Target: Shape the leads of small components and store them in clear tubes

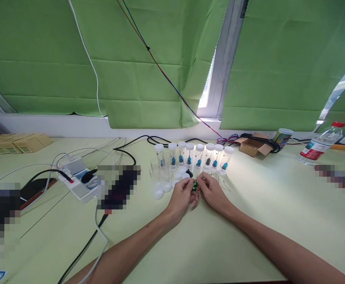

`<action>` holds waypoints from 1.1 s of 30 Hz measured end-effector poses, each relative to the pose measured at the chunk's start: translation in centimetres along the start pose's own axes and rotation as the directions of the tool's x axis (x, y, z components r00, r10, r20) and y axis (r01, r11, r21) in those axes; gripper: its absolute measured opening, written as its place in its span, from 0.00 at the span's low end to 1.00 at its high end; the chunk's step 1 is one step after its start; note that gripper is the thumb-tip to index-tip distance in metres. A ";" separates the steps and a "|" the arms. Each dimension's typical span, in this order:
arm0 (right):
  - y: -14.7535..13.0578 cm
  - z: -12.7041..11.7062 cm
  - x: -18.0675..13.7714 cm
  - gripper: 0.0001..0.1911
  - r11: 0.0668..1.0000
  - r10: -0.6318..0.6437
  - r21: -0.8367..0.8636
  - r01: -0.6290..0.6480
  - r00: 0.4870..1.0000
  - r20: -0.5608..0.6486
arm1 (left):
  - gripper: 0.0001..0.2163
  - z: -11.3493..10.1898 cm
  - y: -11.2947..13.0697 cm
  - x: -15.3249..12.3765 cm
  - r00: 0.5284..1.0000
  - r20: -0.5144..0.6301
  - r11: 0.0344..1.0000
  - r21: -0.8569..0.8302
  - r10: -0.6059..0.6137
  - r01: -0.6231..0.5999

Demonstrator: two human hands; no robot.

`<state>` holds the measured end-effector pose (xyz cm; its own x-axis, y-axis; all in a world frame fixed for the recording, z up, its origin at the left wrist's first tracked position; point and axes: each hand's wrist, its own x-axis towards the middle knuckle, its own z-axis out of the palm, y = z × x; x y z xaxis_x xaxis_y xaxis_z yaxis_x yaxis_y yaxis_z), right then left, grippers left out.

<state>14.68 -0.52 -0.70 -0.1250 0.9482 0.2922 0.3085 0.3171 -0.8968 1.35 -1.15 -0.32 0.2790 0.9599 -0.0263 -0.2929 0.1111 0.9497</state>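
Note:
Both of my hands meet at the middle of the table around a small shiny green piece (195, 185), too small to name. My left hand (182, 194) pinches it from the left. Fingers of my right hand (210, 188) are closed at its right side; whatever they grip is hidden. Just behind stands a row of clear capped vials (190, 154), most with a small blue piece and thin wire inside. A small black piece (189, 172) lies beyond my fingers, near loose white caps (158, 192). Thin wires (226, 185) lie right of my right hand.
A power strip (80, 177) with cables and a blurred dark device (120, 188) are on the left. Yellow boxes (17, 142) sit far left. An open cardboard box (254, 145), a can (284, 137) and a water bottle (321, 144) stand at the back right.

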 end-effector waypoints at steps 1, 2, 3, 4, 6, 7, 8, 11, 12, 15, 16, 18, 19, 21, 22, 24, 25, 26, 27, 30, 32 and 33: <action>0.0 0.0 0.0 0.16 1.000 -0.007 -0.021 0.007 1.000 0.008 | 0.17 0.0 -0.1 0.0 1.000 -0.002 1.000 0.003 0.000 0.000; 0.0 0.0 0.0 0.16 0.999 -0.012 -0.039 0.012 1.000 0.015 | 0.17 -0.1 -0.1 0.1 1.000 -0.004 1.000 0.006 -0.001 0.001; 0.0 -0.1 0.0 0.15 0.998 -0.017 -0.056 0.018 1.000 0.018 | 0.17 -0.1 -0.2 0.1 1.000 -0.006 1.000 0.008 0.000 0.000; 0.0 -0.1 0.0 0.15 0.997 -0.023 -0.074 0.024 1.000 0.020 | 0.17 -0.1 -0.2 0.1 1.000 -0.005 1.000 0.011 0.001 -0.001; -0.2 -0.1 0.0 0.15 0.993 -0.034 -0.113 0.037 0.999 0.026 | 0.17 -0.1 -0.2 0.1 1.000 -0.003 1.000 0.014 -0.002 0.002; -0.3 -0.1 0.0 0.15 0.990 -0.041 -0.133 0.045 0.999 0.030 | 0.17 -0.2 -0.2 0.1 1.000 -0.004 1.000 0.016 -0.005 0.005; -0.4 -0.2 0.0 0.15 0.987 -0.045 -0.152 0.050 0.998 0.033 | 0.17 -0.2 -0.2 0.1 1.000 -0.005 1.000 0.018 -0.010 0.010; -0.5 -0.2 0.0 0.15 0.980 -0.048 -0.193 0.056 0.998 0.044 | 0.17 -0.2 -0.1 0.1 1.000 -0.005 0.999 0.030 -0.021 0.021; -0.4 -0.2 0.0 0.15 0.978 -0.049 -0.198 0.058 0.998 0.049 | 0.17 -0.2 -0.1 0.1 1.000 -0.004 0.999 0.034 -0.020 0.020; -0.3 -0.2 0.0 0.14 0.977 -0.057 -0.202 0.070 0.996 0.067 | 0.17 -0.2 0.0 0.0 1.000 -0.003 0.999 0.047 -0.016 0.016; -0.3 -0.2 0.0 0.14 0.977 -0.060 -0.202 0.073 0.996 0.073 | 0.17 -0.2 0.0 0.0 1.000 -0.004 0.998 0.052 -0.018 0.018; -0.3 -0.2 0.0 0.14 0.976 -0.061 -0.202 0.077 0.995 0.082 | 0.17 -0.2 0.0 0.0 1.000 -0.006 0.998 0.062 -0.025 0.026; -0.3 -0.2 0.0 0.14 0.976 -0.061 -0.204 0.077 0.995 0.084 | 0.17 -0.2 -0.1 0.1 1.000 -0.006 0.997 0.066 -0.028 0.028; -0.3 -0.2 0.0 0.14 0.975 -0.058 -0.207 0.074 0.995 0.084 | 0.17 -0.3 -0.1 0.1 1.000 -0.008 0.997 0.073 -0.028 0.028; -0.3 -0.2 0.0 0.14 0.975 -0.057 -0.209 0.074 0.995 0.083 | 0.17 -0.3 -0.1 0.1 1.000 -0.007 0.997 0.077 -0.029 0.029; -0.2 -0.2 -0.1 0.14 0.975 -0.059 -0.209 0.076 0.995 0.085 | 0.17 -0.2 0.0 0.1 1.000 -0.006 0.996 0.085 -0.031 0.031; -0.2 -0.2 -0.1 0.14 0.975 -0.059 -0.208 0.076 0.994 0.087 | 0.17 -0.2 0.0 0.0 0.999 -0.006 0.996 0.088 -0.032 0.032; -0.1 -0.2 0.0 0.14 0.976 -0.059 -0.205 0.077 0.994 0.090 | 0.17 -0.2 0.1 0.0 0.999 -0.007 0.995 0.091 -0.031 0.032; -0.1 -0.2 0.0 0.14 0.976 -0.060 -0.203 0.077 0.994 0.093 | 0.16 -0.1 0.2 -0.1 0.999 -0.008 0.995 0.093 -0.031 0.032; 0.0 -0.2 0.0 0.14 0.977 -0.062 -0.196 0.080 0.993 0.096 | 0.15 0.0 0.4 -0.2 0.999 -0.014 0.994 0.099 -0.037 0.038; 0.1 -0.2 0.0 0.14 0.978 -0.062 -0.193 0.079 0.993 0.096 | 0.15 0.1 0.4 -0.3 0.999 -0.018 0.994 0.100 -0.043 0.044; 0.1 -0.1 0.0 0.14 0.978 -0.061 -0.191 0.078 0.994 0.095 | 0.14 0.1 0.4 -0.3 0.999 -0.019 0.994 0.101 -0.044 0.045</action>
<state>14.86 -0.49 -0.75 -0.2323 0.9207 0.3136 0.4724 0.3886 -0.7911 1.23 -1.41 0.13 0.2744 0.9588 -0.0733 -0.1865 0.1279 0.9741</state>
